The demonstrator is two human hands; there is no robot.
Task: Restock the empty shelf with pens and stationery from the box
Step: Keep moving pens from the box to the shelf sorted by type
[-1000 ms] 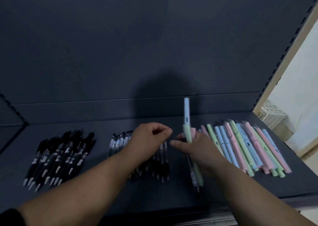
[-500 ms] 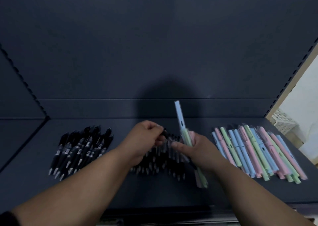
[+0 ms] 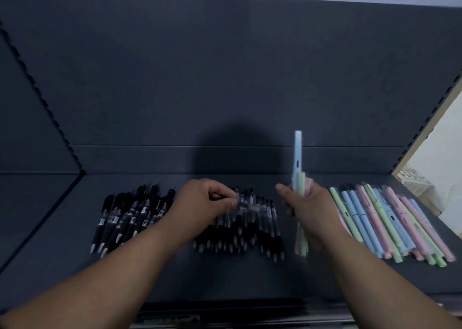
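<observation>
My right hand [image 3: 308, 204] grips a small bunch of pastel pens [image 3: 298, 158], a blue one sticking up above green and pink ones. My left hand [image 3: 203, 203] is curled over the middle pile of black-and-clear pens [image 3: 252, 226] on the dark shelf [image 3: 75, 253], its fingertips pinching something blurred at the pile's top. A second pile of black pens [image 3: 130, 216] lies to the left. A row of pastel pens [image 3: 390, 223] in clear sleeves lies to the right.
The shelf's dark back panel [image 3: 225, 78] rises behind the piles. A slotted upright [image 3: 430, 118] bounds the shelf on the right, and a white basket [image 3: 415, 181] shows beyond it. Bare shelf surface lies in front of the piles.
The view has shifted so the piles sit further right. My left hand moved down onto the middle pile of black pens. My right hand raised its pastel bunch more upright.
</observation>
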